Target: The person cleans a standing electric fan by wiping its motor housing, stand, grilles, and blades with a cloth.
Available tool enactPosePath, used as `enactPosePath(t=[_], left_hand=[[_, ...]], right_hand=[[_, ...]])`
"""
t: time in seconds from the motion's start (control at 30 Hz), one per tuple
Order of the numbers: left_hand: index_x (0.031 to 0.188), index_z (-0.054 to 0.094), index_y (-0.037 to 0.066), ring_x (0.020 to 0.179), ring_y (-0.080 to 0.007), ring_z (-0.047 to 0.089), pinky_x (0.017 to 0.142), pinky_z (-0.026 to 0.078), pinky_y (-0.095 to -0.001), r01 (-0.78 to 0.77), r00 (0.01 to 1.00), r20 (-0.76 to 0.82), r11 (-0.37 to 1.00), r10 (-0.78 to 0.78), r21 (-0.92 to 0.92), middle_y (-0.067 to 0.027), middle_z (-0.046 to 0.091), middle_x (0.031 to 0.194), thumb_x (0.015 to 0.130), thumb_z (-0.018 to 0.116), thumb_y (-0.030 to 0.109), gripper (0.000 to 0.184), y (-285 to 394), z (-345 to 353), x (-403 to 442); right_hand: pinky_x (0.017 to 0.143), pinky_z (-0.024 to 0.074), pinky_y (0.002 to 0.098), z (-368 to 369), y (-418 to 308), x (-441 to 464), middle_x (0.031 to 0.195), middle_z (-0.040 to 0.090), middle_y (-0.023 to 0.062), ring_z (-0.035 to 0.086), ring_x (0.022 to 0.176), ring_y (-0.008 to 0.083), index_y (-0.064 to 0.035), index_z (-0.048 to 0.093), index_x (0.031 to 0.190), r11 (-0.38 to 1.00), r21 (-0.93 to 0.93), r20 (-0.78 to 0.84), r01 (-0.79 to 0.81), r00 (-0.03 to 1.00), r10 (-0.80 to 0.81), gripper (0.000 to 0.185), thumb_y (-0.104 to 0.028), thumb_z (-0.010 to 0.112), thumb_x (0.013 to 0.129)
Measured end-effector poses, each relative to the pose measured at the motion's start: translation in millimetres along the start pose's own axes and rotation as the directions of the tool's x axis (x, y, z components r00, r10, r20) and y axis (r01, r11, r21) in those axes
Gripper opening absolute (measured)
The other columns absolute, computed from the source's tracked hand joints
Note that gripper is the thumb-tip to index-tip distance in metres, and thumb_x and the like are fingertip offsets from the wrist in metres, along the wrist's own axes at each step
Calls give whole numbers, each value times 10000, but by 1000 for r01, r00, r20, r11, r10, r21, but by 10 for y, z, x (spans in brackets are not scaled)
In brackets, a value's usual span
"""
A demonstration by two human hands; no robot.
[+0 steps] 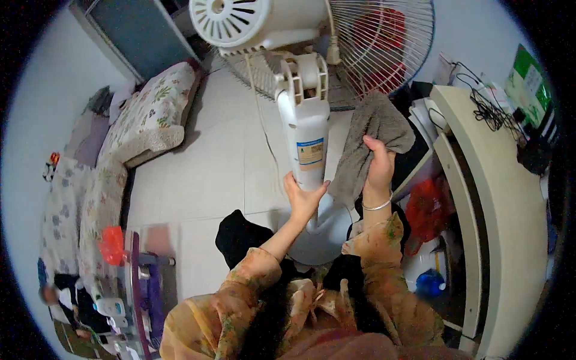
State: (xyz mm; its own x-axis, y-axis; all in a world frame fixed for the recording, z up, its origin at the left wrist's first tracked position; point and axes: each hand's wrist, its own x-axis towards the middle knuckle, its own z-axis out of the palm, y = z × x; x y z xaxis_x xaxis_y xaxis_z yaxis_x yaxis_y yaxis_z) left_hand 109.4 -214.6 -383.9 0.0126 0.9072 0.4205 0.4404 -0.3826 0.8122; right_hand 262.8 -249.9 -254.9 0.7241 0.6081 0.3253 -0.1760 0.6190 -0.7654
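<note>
A white standing fan (307, 123) rises in front of me, its motor housing (288, 24) and wire grille (390, 42) at the top of the view. My left hand (305, 197) is wrapped round the lower part of the fan's column, below a blue-edged label (310, 155). In my right hand (379, 168) a grey-brown cloth (375, 129) is pinched between thumb and fingers; it hangs just right of the column. Under my hands is the fan's round base (324, 240) on the floor. The fingers behind the column are partly hidden.
A sofa with a floral cover (147, 108) runs along the left. Lower left, a glass-topped table (135, 288) carries a red bag (111, 245); a person (75, 300) sits beyond it. On the right stands a cream cabinet (510, 240) with cables (489, 111) on top and a red plastic bag (426, 207) inside.
</note>
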Motion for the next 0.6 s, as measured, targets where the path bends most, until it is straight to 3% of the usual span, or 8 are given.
enactPosePath(t=[0.1, 0.2, 0.27, 0.3, 0.37, 0.4, 0.53, 0.6], left_hand=[[1181, 413, -49, 1066, -357, 485, 921, 397, -460, 60, 992, 123, 989, -43, -136, -224, 465, 1147, 688, 798, 223, 682, -226, -51, 60], [1306, 374, -60, 1187, -310, 460, 1003, 365, -428, 123, 951, 310, 925, -7, -359, -210, 457, 1291, 723, 747, 109, 712, -804, -228, 219], [1382, 357, -43, 1271, -276, 414, 1065, 309, -389, -92, 911, 311, 867, 273, -491, -188, 432, 1391, 880, 618, 316, 670, -1485, -116, 384], [1407, 350, -23, 1303, -269, 386, 1088, 277, -380, 245, 933, 360, 767, -20, -593, -172, 409, 1428, 909, 479, 468, 712, -1406, -239, 545], [1435, 346, 1, 1339, -261, 355, 1120, 230, -374, 447, 890, 414, 546, -191, -709, -146, 383, 1471, 904, 213, 699, 887, -1145, -384, 920], [1437, 350, 6, 1343, -261, 350, 1129, 215, -376, 357, 925, 368, 531, -90, -768, -137, 381, 1476, 870, 85, 777, 993, -1033, -358, 1107], [1415, 385, 16, 1280, -274, 440, 1092, 299, -400, 350, 926, 279, 306, -255, -885, -114, 475, 1402, 873, 192, 781, 958, 198, -512, 1581], [1380, 439, 42, 1223, -267, 499, 1042, 371, -401, 298, 954, 275, 292, -119, -909, -100, 531, 1342, 905, 283, 716, 839, 282, -515, 1663]], right_hand=[[824, 477, 323, -89, -65, 6, 918, 687, 79, 623, 901, 191, 37, 702, 883, 995, -99, -36, 21, 999, -25, 204, -133, 633, 794], [814, 484, 328, -77, -57, 56, 970, 667, 79, 619, 907, 201, 20, 678, 950, 998, 40, -155, -45, 987, 51, 231, -138, 649, 783], [814, 489, 330, -118, -9, 120, 1015, 648, 76, 616, 914, 207, 4, 652, 1021, 993, 107, -190, -55, 979, 75, 282, -144, 653, 780], [816, 491, 332, -145, 13, 120, 1027, 642, 72, 614, 917, 206, -6, 638, 1049, 984, 150, -196, -96, 973, 125, 302, -148, 649, 783], [819, 495, 335, -196, 62, 124, 1051, 629, 64, 612, 924, 205, -26, 609, 1105, 954, 241, -201, -180, 952, 231, 344, -157, 641, 789], [819, 498, 336, -203, 62, 126, 1060, 625, 63, 611, 927, 205, -32, 597, 1126, 951, 230, -174, -208, 952, 251, 362, -164, 638, 791], [817, 505, 333, -237, 106, 72, 1082, 618, 55, 609, 931, 205, -49, 565, 1181, 947, 165, -138, -276, 944, 300, 412, -193, 629, 800], [836, 501, 335, -295, 201, 87, 1095, 617, 48, 608, 948, 206, -53, 560, 1195, 955, 141, -137, -261, 950, 280, 427, -211, 633, 805]])
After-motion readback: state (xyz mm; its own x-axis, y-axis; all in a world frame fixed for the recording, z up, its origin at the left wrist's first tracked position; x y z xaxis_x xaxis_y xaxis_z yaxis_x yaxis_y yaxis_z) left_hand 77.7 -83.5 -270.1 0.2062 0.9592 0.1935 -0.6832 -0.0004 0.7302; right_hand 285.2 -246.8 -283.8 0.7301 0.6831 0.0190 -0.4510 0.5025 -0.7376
